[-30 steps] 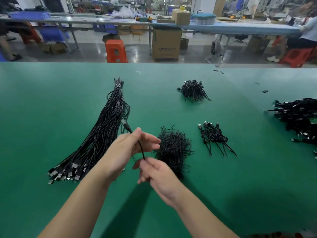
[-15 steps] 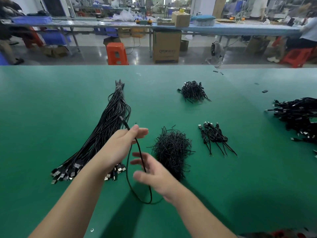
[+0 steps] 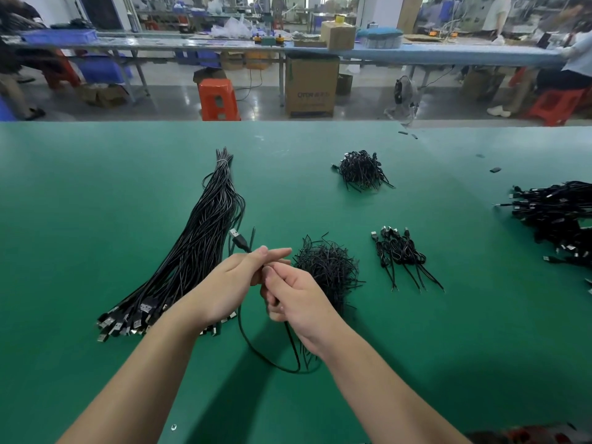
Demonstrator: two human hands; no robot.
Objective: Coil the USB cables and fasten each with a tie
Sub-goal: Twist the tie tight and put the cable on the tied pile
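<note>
My left hand [image 3: 235,282] pinches one black USB cable [image 3: 253,347] just below its plug, which points up and to the left. A loop of that cable hangs down onto the green table [image 3: 80,203]. My right hand [image 3: 296,298] grips the same cable right beside the left one, fingers curled round it. A long bundle of straight black cables [image 3: 192,248] lies to the left, plugs toward me. A heap of black ties [image 3: 330,267] sits just behind my right hand.
A small group of coiled, tied cables [image 3: 400,251] lies to the right of the ties. Another dark heap [image 3: 362,169] sits farther back, and a large cable pile [image 3: 557,213] fills the right edge. Beyond the table stand an orange stool [image 3: 217,99] and a cardboard box [image 3: 310,86].
My right hand has moved up to meet the left and closed on the cable. The hanging loop has grown longer below my hands, and the plug now sticks up past my left thumb.
</note>
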